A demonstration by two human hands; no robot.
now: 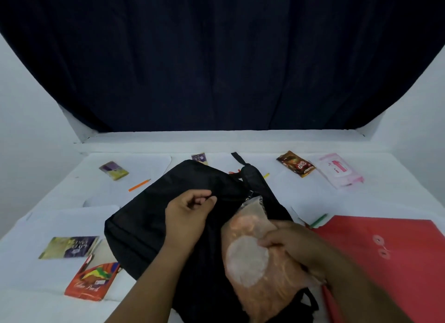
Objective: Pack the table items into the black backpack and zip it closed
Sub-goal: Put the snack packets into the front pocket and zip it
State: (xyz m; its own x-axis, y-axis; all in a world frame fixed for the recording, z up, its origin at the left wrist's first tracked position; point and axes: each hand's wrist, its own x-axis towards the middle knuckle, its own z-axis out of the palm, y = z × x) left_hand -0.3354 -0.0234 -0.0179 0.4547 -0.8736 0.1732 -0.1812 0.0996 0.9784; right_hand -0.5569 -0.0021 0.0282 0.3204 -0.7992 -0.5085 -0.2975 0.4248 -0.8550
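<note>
The black backpack (149,216) lies flat in the middle of the white table (313,197). My left hand (190,214) pinches the backpack's fabric edge near its zipper. My right hand (291,240) grips a clear plastic packet of orange-pink snacks (250,262), whose top end lies at the backpack's zipper opening. Loose on the table are a colour pencil box (91,283), a purple-and-yellow booklet (69,247), a small purple packet (113,170), an orange pencil (139,185), a brown snack sachet (296,164), a pink wipes pack (339,171) and a red envelope folder (390,257).
A dark curtain (216,57) hangs behind the table's far edge. Another small purple packet (199,157) peeks out behind the backpack. A green pencil (318,220) lies at the folder's top left corner. White paper sheets (72,216) lie on the left side.
</note>
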